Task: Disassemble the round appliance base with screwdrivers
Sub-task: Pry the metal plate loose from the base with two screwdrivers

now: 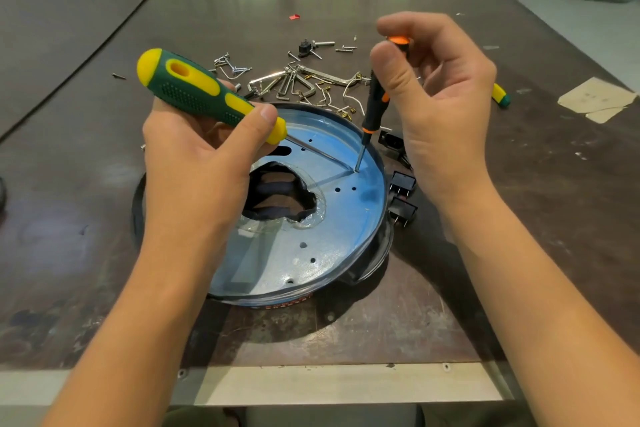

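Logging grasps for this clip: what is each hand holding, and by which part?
The left hand grips the green-and-yellow screwdriver by its handle; the right hand pinches the black-and-orange screwdriver at its handle top.

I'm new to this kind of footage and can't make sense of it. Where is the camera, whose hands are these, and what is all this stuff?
There is no robot here. The single picture comes from a camera worn on a person's head, looking down at their own bare hands over a dark table.

The left hand grips a green screwdriver with yellow patches. The right hand pinches a thin black screwdriver, held nearly upright. Both tips come together at one spot on the round base, a shallow bluish metal dish with small holes and a ragged opening in the middle.

Behind the base lie loose screws and bent metal bits. Right of it sit two black switches.
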